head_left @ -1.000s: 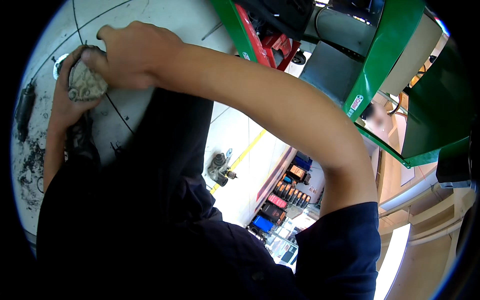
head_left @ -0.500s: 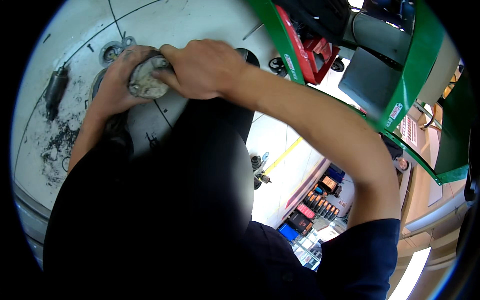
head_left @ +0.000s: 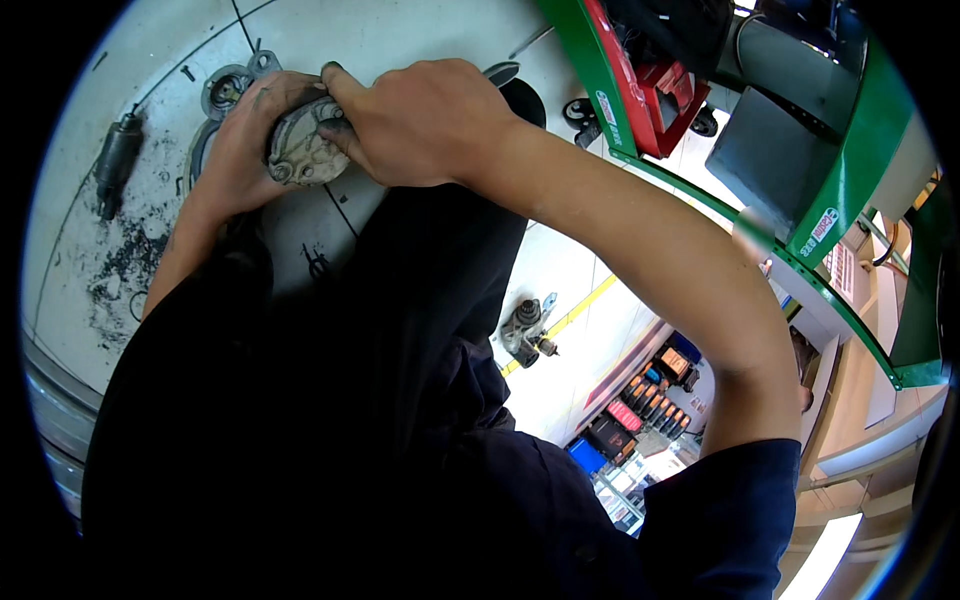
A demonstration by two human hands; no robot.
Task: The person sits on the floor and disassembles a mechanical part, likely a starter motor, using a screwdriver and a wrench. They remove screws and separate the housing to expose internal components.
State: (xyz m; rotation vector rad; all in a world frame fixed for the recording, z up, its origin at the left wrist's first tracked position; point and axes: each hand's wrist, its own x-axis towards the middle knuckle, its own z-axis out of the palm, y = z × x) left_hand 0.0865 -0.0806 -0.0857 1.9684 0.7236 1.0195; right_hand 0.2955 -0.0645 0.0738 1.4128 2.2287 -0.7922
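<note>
A round, dirty grey metal cover (head_left: 305, 158) with cast ridges is held up over the floor in front of my knees. My left hand (head_left: 238, 145) wraps round its left side, fingers curled behind it. From the right, my right hand (head_left: 430, 125) grips its edge between blackened thumb and fingers; part of the rim is hidden under them. Beyond my left hand, a flanged metal housing (head_left: 222, 88) with a round opening lies on the floor. Another rounded metal part (head_left: 200, 150) shows partly behind my left wrist.
A dark cylinder (head_left: 118, 160) lies on the tiles at left, beside scattered black grime (head_left: 125, 265). A small bolt (head_left: 188, 73) sits nearby. A green wheeled cart (head_left: 575, 60) with a red tray (head_left: 665, 140) stands at right. A metal assembly (head_left: 525, 330) rests near a yellow floor line.
The cover has tilted slightly in my hands, showing more of its ridged face. My right hand still grips its edge. The whole view has shifted a little.
</note>
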